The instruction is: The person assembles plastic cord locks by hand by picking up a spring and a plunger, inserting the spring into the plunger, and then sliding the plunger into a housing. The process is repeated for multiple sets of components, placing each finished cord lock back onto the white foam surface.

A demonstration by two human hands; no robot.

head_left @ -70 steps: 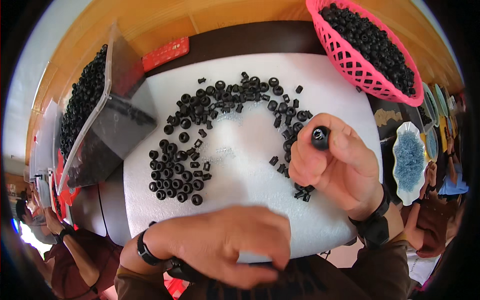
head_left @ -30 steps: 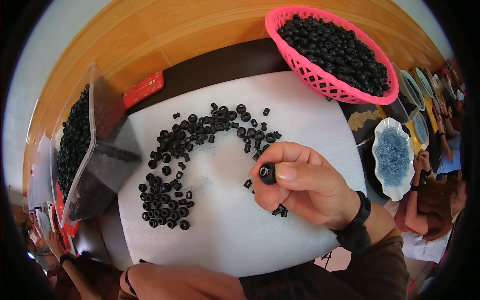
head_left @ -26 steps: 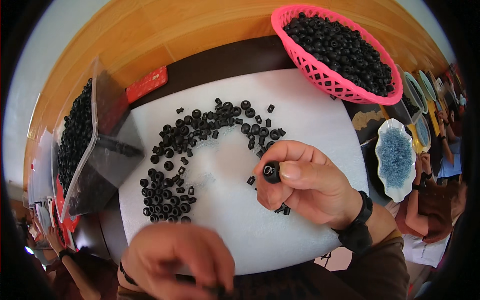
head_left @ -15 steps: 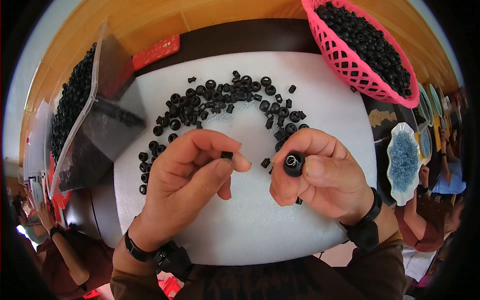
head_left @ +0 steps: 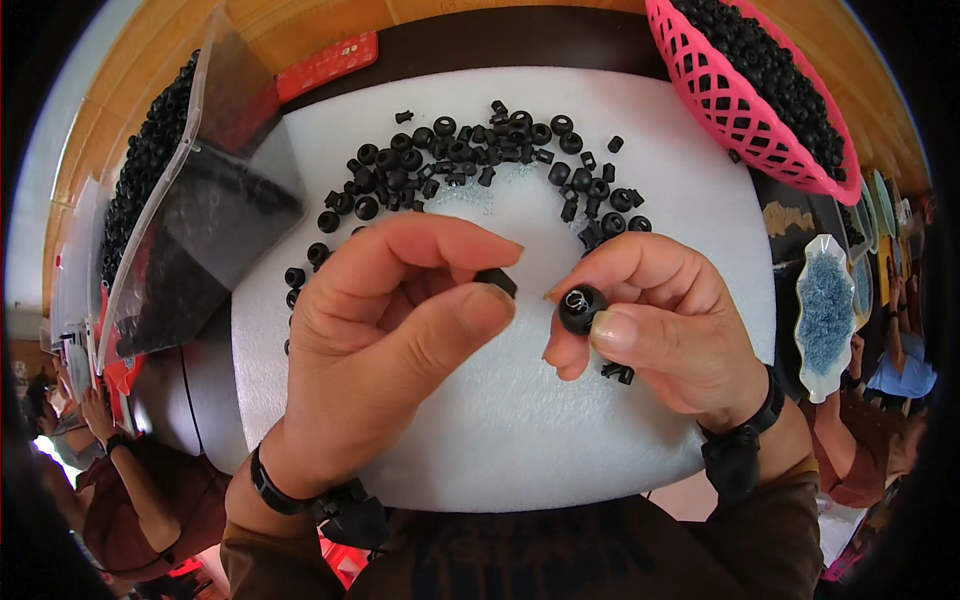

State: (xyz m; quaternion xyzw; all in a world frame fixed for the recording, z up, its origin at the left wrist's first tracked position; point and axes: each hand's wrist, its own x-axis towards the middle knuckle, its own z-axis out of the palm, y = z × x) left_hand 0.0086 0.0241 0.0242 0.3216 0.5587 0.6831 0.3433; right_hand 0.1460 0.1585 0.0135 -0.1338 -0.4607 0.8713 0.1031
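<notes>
My left hand (head_left: pixel 385 335) pinches a small black plug-like part (head_left: pixel 497 281) between thumb and forefinger. My right hand (head_left: pixel 655 320) holds a round black bead-like part (head_left: pixel 581 308) with a shiny opening facing up, thumb and fingers closed around it. The two parts are a short gap apart, above a white foam pad (head_left: pixel 520 430). An arc of several loose black parts (head_left: pixel 470 160) lies on the pad behind my hands, and a few small ones (head_left: pixel 618 372) show under my right hand.
A pink mesh basket (head_left: pixel 745 110) full of black parts stands at the back right. A clear plastic bag (head_left: pixel 170 220) of black parts lies at the left. A pale dish of blue-grey bits (head_left: pixel 826 312) sits at the right. Other people sit at both lower corners.
My left hand came up from the lower edge to meet the right hand, holding a small black part. Both hands are now closer together and larger in view.
</notes>
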